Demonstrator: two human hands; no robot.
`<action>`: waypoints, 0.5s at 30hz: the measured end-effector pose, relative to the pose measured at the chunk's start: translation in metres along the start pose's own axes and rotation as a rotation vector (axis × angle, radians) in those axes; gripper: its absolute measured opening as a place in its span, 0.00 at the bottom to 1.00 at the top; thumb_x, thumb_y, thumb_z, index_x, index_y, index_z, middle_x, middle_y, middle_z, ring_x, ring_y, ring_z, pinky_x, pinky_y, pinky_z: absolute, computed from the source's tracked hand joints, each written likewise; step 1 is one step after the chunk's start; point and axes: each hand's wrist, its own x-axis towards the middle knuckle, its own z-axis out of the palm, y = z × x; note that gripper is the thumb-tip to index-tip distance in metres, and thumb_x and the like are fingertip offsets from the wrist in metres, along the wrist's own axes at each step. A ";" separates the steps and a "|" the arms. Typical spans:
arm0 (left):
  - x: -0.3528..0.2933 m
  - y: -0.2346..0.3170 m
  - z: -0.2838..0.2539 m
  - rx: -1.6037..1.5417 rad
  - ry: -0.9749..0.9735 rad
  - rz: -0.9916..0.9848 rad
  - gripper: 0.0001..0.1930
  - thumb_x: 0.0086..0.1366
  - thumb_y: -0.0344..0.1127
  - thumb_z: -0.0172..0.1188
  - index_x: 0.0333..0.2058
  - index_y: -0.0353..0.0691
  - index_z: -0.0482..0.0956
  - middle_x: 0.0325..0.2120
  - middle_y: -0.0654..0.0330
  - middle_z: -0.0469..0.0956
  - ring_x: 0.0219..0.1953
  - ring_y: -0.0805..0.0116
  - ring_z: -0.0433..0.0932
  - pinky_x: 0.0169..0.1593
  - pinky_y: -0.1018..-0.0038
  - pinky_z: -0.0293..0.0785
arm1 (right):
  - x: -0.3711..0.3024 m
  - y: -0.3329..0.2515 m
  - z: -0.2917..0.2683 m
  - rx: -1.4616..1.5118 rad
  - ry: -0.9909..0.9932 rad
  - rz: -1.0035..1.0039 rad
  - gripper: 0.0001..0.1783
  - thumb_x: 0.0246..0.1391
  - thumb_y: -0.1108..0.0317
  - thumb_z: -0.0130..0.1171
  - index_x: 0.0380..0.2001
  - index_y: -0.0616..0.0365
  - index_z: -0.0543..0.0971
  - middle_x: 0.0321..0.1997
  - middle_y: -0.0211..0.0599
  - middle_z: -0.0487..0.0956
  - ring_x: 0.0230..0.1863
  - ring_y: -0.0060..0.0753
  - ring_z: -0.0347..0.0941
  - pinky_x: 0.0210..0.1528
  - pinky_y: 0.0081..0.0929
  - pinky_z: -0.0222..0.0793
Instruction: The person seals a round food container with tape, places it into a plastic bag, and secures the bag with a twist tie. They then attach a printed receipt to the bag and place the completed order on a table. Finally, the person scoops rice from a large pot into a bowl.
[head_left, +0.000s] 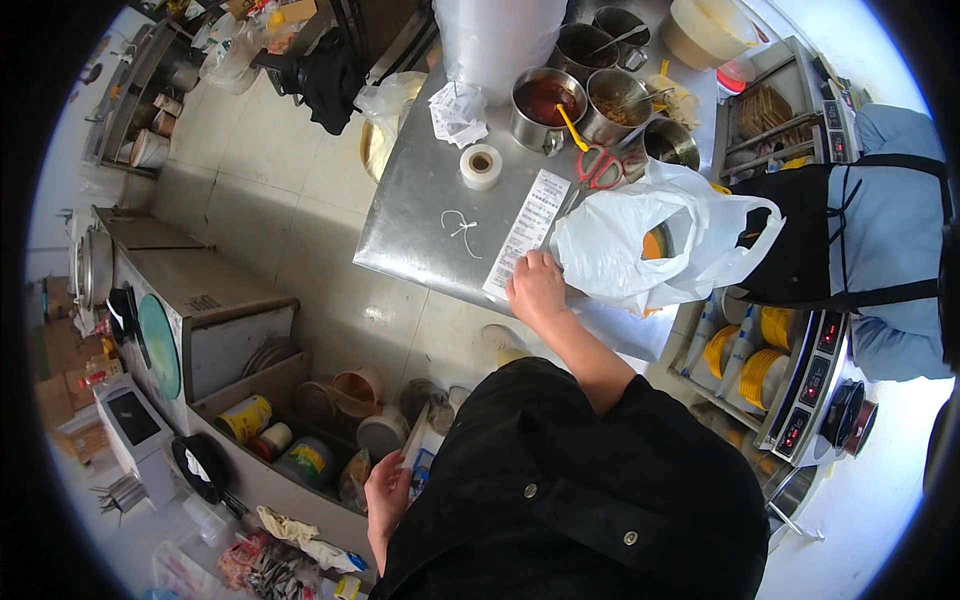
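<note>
Head view showed the right hand point(539, 288) curled at the receipt point(529, 228), grip unclear; a hasty tug could have torn it.

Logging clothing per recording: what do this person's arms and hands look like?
The left hand and right hand wear no gloves. The right forearm is bare up to a black sleeve; the left sleeve is hard to make out.
</note>
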 end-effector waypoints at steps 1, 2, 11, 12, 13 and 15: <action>0.001 0.002 0.000 -0.001 0.001 -0.011 0.18 0.57 0.26 0.57 0.48 0.35 0.71 0.40 0.55 0.76 0.38 0.69 0.76 0.42 0.74 0.72 | 0.000 0.000 -0.001 0.002 0.002 -0.006 0.13 0.40 0.63 0.58 0.26 0.63 0.76 0.36 0.41 0.70 0.41 0.40 0.65 0.44 0.32 0.62; 0.002 0.004 0.000 -0.007 0.002 -0.035 0.18 0.57 0.26 0.57 0.48 0.35 0.71 0.40 0.55 0.76 0.38 0.69 0.76 0.42 0.74 0.72 | 0.000 -0.001 -0.001 0.006 -0.004 -0.009 0.13 0.39 0.63 0.58 0.26 0.64 0.76 0.36 0.41 0.70 0.41 0.40 0.65 0.44 0.32 0.62; 0.006 0.010 0.001 0.004 -0.008 -0.052 0.18 0.57 0.26 0.57 0.48 0.36 0.71 0.40 0.54 0.76 0.38 0.68 0.76 0.41 0.74 0.72 | 0.007 -0.003 -0.015 -0.063 -0.169 -0.054 0.21 0.39 0.61 0.59 0.33 0.69 0.76 0.49 0.49 0.70 0.45 0.43 0.65 0.48 0.32 0.63; 0.007 0.009 0.001 0.015 -0.008 -0.045 0.18 0.57 0.26 0.57 0.48 0.36 0.71 0.40 0.54 0.76 0.38 0.68 0.76 0.41 0.74 0.72 | 0.007 -0.004 -0.015 -0.064 -0.183 -0.029 0.22 0.39 0.61 0.59 0.33 0.69 0.76 0.48 0.49 0.70 0.45 0.43 0.65 0.48 0.31 0.63; 0.008 0.009 0.001 0.021 -0.008 -0.040 0.18 0.57 0.26 0.57 0.48 0.36 0.71 0.40 0.54 0.76 0.38 0.68 0.76 0.41 0.74 0.72 | 0.007 -0.004 -0.014 -0.063 -0.181 -0.017 0.22 0.39 0.60 0.59 0.34 0.69 0.76 0.48 0.49 0.70 0.45 0.43 0.66 0.48 0.31 0.63; 0.008 0.007 0.000 0.036 -0.007 -0.037 0.18 0.57 0.26 0.57 0.48 0.37 0.71 0.40 0.54 0.76 0.38 0.68 0.76 0.41 0.74 0.72 | 0.006 -0.005 -0.013 -0.070 -0.180 -0.001 0.23 0.39 0.60 0.59 0.34 0.69 0.76 0.48 0.49 0.70 0.45 0.43 0.66 0.48 0.31 0.63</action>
